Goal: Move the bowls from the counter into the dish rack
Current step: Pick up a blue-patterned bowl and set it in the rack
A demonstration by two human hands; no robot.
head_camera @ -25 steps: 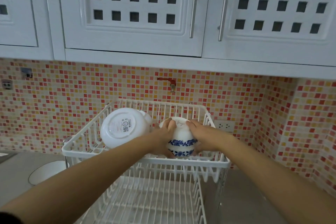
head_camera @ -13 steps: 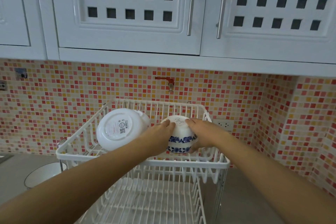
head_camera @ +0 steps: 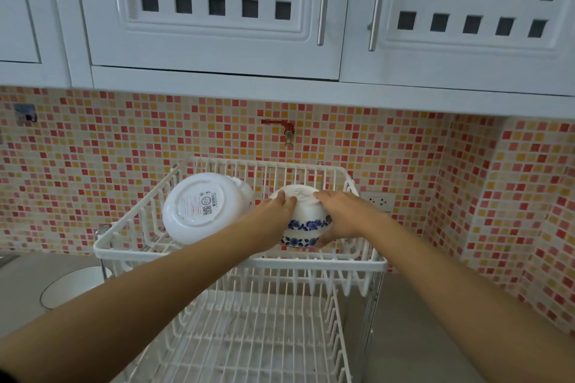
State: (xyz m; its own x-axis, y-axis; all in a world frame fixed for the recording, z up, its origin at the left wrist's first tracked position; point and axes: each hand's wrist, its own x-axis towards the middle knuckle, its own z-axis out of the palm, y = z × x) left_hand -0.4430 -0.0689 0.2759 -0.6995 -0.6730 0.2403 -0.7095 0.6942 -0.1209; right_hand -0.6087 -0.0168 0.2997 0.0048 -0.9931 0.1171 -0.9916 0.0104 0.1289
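A white two-tier wire dish rack (head_camera: 239, 261) stands on the counter against the tiled wall. In its upper tier a large white bowl (head_camera: 199, 211) leans on its side, base with a label facing me. To its right is a white bowl with a blue flower band (head_camera: 306, 221), upside down and tilted, inside the upper tier. My left hand (head_camera: 273, 221) grips its left side and my right hand (head_camera: 339, 218) grips its right side. Whether the bowl rests on the wires is hidden by my hands.
A white bowl with a dark rim (head_camera: 74, 288) sits on the grey counter left of the rack, partly behind my left arm. The rack's lower tier (head_camera: 249, 336) holds nothing. White cabinets (head_camera: 211, 9) hang overhead. A wall socket (head_camera: 378, 200) is right of the rack.
The view has shifted slightly. Both hands stay on the blue-banded bowl, which sits about where it was in the upper tier, a little more tilted.
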